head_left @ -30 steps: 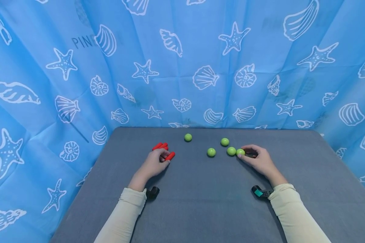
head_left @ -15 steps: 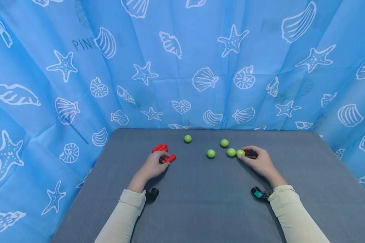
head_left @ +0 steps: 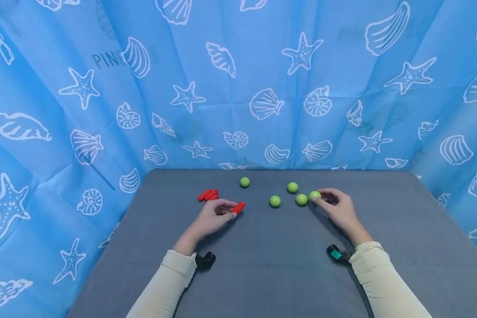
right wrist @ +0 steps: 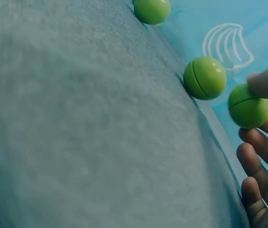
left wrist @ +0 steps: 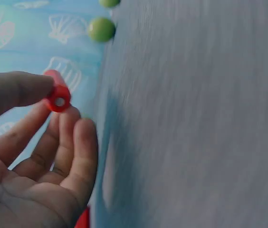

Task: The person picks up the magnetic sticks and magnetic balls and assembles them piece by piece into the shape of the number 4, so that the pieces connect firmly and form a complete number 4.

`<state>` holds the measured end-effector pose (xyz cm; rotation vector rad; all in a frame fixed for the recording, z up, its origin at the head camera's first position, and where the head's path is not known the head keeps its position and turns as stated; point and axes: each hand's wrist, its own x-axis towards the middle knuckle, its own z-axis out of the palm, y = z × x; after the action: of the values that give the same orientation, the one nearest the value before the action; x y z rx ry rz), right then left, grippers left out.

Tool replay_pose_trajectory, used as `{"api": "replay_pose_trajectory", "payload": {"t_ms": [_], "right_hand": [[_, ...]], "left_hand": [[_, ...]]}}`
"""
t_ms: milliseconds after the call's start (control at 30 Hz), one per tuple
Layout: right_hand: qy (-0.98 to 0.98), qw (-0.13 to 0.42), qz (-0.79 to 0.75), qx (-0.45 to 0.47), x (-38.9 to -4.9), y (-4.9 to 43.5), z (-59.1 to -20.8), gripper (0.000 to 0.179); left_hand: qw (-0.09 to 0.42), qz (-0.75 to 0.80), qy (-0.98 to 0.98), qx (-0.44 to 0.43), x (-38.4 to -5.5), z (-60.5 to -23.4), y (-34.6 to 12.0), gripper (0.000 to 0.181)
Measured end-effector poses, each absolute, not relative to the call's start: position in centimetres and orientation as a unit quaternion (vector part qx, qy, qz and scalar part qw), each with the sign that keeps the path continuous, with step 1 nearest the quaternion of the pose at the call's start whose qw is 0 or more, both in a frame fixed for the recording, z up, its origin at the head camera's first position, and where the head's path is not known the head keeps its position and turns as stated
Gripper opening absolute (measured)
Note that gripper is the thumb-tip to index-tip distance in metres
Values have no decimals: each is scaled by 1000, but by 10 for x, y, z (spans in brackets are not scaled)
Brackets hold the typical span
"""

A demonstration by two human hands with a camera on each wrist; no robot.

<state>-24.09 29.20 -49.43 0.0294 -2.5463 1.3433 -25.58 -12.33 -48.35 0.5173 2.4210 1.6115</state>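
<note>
Between the thumb and fingers of my left hand (head_left: 211,219) is a small red cylinder (head_left: 239,207), pinched and held off the table. Its round end, with a pale spot in the centre, faces the left wrist camera (left wrist: 58,100). Behind that hand lies a little cluster of red cylinders (head_left: 211,194). My right hand (head_left: 340,213) pinches a glossy green ball (head_left: 315,195) with a seam line around it, just above the cloth. Close beside it, apart from it, another green ball (head_left: 301,199) rests on the table.
More green balls lie on the grey cloth-covered table (head_left: 262,260): one nearer the middle (head_left: 275,201), one behind (head_left: 292,187) and one at the far left (head_left: 244,182). A blue curtain (head_left: 238,84) with white shells hangs along the table's back edge.
My left hand has moved right with its red cylinder, away from the red cluster. My right hand has lifted its green ball slightly, off from beside the neighbouring ball.
</note>
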Motion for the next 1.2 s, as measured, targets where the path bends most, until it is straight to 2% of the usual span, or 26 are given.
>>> {"api": "replay_pose_trajectory", "payload": {"t_ms": [200,433,667,933,1200], "right_hand": [[-843,159,513,-8,-241,282,-494,39],[-802,171,572,17,-238,254,-488,34],[-773,167,607,80,-228,218,-486,27],[-759,93,634,114,-219,191,-490,25],[-772,21,621,132,-218,182,-499,26]], "left_hand": [[154,619,757,145,-256,-493,-113,33],[182,641,734,133,-255,-495,-112,33],[207,643,722,147,-255,-496,-113,33],[238,641,710,171,-254,-496,-110,31],[237,617,732,165,-254,-496,-107,28]]}}
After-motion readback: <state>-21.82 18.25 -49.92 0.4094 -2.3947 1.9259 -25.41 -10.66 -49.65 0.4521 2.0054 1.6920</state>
